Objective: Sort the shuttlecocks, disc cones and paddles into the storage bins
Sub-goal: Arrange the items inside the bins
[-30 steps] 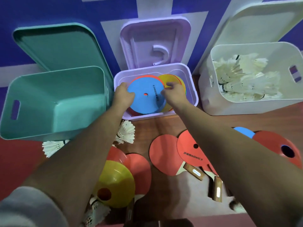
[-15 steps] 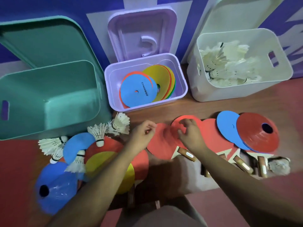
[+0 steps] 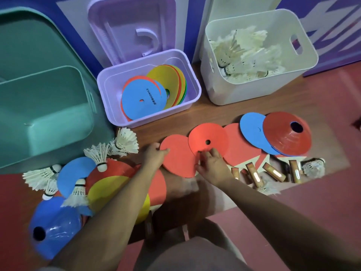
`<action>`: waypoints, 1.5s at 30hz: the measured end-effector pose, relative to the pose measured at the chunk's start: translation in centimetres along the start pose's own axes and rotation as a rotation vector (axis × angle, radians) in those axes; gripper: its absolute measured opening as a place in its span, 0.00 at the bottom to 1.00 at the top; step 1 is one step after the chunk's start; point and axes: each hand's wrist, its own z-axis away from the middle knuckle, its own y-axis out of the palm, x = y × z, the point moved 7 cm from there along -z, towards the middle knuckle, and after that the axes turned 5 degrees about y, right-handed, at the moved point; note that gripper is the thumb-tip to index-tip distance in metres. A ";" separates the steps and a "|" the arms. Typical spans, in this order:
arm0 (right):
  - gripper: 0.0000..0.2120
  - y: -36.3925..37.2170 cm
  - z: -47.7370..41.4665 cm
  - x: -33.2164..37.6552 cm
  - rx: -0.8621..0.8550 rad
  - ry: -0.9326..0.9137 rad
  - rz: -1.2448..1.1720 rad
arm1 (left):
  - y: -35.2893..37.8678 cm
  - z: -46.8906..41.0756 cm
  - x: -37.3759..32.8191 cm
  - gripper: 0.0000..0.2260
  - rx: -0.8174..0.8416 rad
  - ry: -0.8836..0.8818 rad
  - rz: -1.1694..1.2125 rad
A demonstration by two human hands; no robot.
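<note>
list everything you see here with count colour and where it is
green bin: one, teal, left
purple bin: one, lilac, centre
white bin: one, white, right, holds shuttlecocks
green lid, purple lid: one each, behind their bins
binned discs: count unclear, blue on top, orange, yellow, green, in purple bin
orange disc: one, floor centre, over paddles
blue disc: at least one, floor right
red cone: one, on blue disc
blue cone: one, floor left
left pile: count unclear, yellow, red, blue, floor left
other paddles: several, red, floor centre
loose shuttlecocks: about seven, white, floor
left hand: pinches red paddle
right hand: grips orange disc's edge
</note>
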 end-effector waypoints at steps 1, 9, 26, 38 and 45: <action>0.22 -0.3 0.1 0.2 0.002 -0.002 -0.060 | -0.3 0.3 -0.1 0.14 -0.016 -0.013 0.114; 0.26 -3.6 1.6 2.2 0.075 0.117 -0.602 | -5.1 3.8 -6.0 0.04 -0.051 0.334 0.394; 0.10 -10.2 5.0 -6.7 -0.100 0.290 -1.366 | 6.5 9.6 -8.4 0.20 0.120 0.139 0.583; 0.12 -16.5 5.7 -22.2 -0.187 0.296 -1.197 | 22.8 10.1 -4.7 0.11 -0.041 -0.098 0.377; 0.11 -14.1 5.4 -23.7 -0.104 0.329 -1.191 | 24.4 9.3 -3.3 0.38 -0.341 -0.231 0.368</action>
